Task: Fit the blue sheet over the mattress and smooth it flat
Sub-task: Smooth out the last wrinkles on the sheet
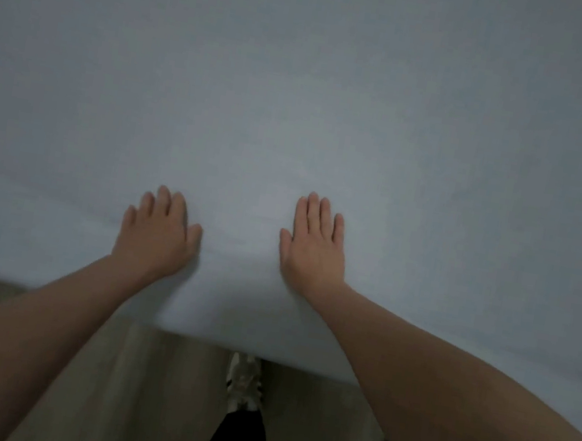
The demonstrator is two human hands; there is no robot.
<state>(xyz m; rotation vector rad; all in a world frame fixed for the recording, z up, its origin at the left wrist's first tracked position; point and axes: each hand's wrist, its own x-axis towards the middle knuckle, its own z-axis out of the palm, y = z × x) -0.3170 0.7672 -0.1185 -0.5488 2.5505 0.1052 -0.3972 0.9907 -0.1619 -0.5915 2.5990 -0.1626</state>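
The blue sheet (302, 88) fills the upper two-thirds of the frame, lying over the mattress, w/ its near edge draping down across the lower centre, above the floor (156, 389). The mattress itself is hidden under the fabric, so its outline can't be told apart.

Both hands lie palm-down on the sheet near that front edge, fingers straight and close together, holding nothing. The left hand (158, 230) sits left of centre; the right hand (315, 247) sits right of centre, apart from it, w/ bare fabric between them. Below, a shoe (243, 384) and dark trouser legs show the person standing right at the bed's edge.

Step in hand looks like smoothing. The surface reads mostly flat already; a faint ridge runs across at mid-left, level w/ the left hand, tho blur makes it hard to be sure.

To do it well, prob.:
- keep palms flat, fingers straight, light even pressure, so the cloth slides rather than bunches;
- sweep outward from the centre toward the left & right sides, pushing slack off the edges;
- work from near edge toward the far side, then check corners, which aren't in view here;
- avoid dragging toward the body, as that could pull the drape loose.
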